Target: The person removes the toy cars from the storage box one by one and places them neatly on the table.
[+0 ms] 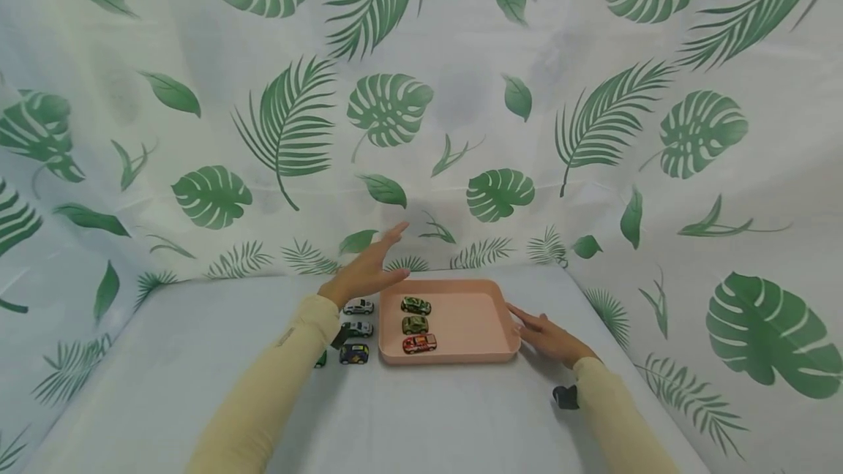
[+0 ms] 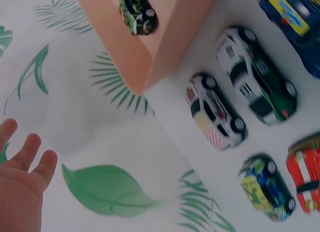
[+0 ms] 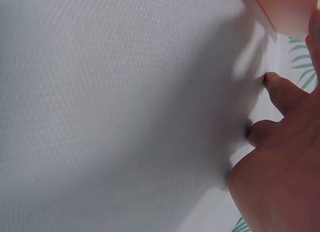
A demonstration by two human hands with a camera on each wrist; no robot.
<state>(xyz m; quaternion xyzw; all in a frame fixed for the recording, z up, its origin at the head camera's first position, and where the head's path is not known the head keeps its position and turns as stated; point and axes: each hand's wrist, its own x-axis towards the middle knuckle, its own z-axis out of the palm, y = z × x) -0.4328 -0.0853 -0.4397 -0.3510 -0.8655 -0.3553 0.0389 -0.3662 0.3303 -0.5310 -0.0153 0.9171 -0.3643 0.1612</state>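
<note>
A peach-coloured tray (image 1: 470, 320) lies on the white-covered table with three toy cars at its left side: a green camouflage one (image 1: 416, 305), an olive one (image 1: 415, 325) and a red one (image 1: 419, 344). My left hand (image 1: 362, 273) is raised near the tray's back left corner, fingers spread and nothing held. Beside the tray's left wall stand a white toy car (image 2: 216, 111), a white-and-green toy car (image 2: 256, 74) and a dark blue toy car (image 1: 354, 354). My right hand (image 1: 553, 339) touches the tray's right edge with extended fingers, other fingertips resting on the table.
Farther left, a yellow-and-blue toy car (image 2: 267, 187) and a red toy car (image 2: 306, 174) show in the left wrist view, mostly hidden by my sleeve from the head. A leaf-patterned curtain (image 1: 454, 93) rises behind the table and along its sides.
</note>
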